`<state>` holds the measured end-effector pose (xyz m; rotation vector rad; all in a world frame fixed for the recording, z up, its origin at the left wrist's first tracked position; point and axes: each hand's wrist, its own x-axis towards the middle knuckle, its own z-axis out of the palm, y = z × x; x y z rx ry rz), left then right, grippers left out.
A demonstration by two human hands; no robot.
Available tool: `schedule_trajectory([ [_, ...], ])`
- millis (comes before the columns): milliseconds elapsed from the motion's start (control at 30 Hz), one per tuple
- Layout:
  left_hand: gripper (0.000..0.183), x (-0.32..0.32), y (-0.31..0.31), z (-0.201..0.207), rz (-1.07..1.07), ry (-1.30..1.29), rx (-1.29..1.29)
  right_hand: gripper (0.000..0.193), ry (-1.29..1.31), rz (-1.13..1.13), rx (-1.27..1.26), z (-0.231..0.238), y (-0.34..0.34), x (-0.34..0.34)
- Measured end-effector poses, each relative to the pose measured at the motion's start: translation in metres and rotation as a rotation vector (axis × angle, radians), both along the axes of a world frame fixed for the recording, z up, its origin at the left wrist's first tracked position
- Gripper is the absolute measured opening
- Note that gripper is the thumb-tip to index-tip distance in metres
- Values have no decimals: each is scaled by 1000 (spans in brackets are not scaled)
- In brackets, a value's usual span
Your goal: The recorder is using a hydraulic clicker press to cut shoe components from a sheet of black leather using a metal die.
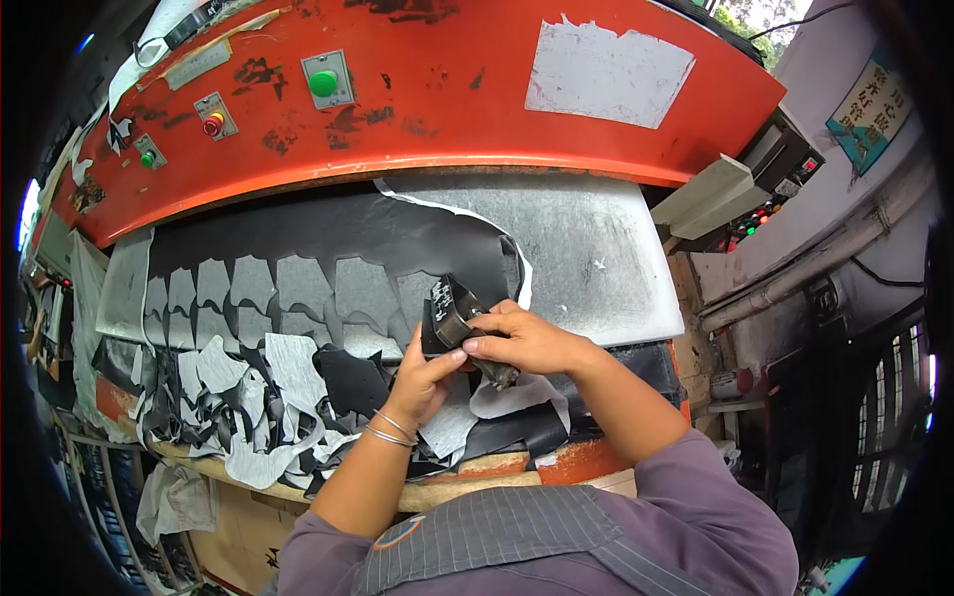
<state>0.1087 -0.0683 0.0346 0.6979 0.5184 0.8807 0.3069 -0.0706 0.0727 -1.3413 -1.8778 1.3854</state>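
Over the front of the cutting bed, both hands hold a dark metal cutting die [456, 320] with pale markings on its side. My right hand [527, 341] grips it from the right, thumb and fingers on its rim. From below left, my left hand [422, 379] is closed on the same die, its thumb close to the right thumb. A black edge shows by the left fingers; whether it is leather or part of the die I cannot tell. Behind the die lies a black leather sheet [328, 230] with rows of cut-out gaps showing the pale board [596, 248] underneath.
Grey and black leather scraps [293, 372] pile up along the bed's front edge, left of my hands. Across the back runs the red press beam [437, 109], with green buttons [323, 83] and a red button [213, 123]. A control box [765, 189] stands at the right.
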Motion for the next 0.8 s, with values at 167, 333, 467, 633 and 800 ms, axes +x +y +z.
schedule_trajectory([
  [167, 29, 6, -12, -9, -10, -40, -98, 42, 113, -74, -355, 11, -3, 12],
  [333, 18, -11, -6, -9, 58, 462, -32, 39, 183, -367, -300, 20, -10, 51],
  [467, 70, -85, 18, 35, -273, 1269, 724, 41, -28, -683, -184, 13, -24, 118],
  [633, 71, -34, 71, 73, -158, 1212, 971, 41, 180, -855, -115, 25, -31, 128],
  [800, 72, 59, 126, -19, -141, 1581, 1152, 37, 248, -736, -61, 30, -18, 91],
])
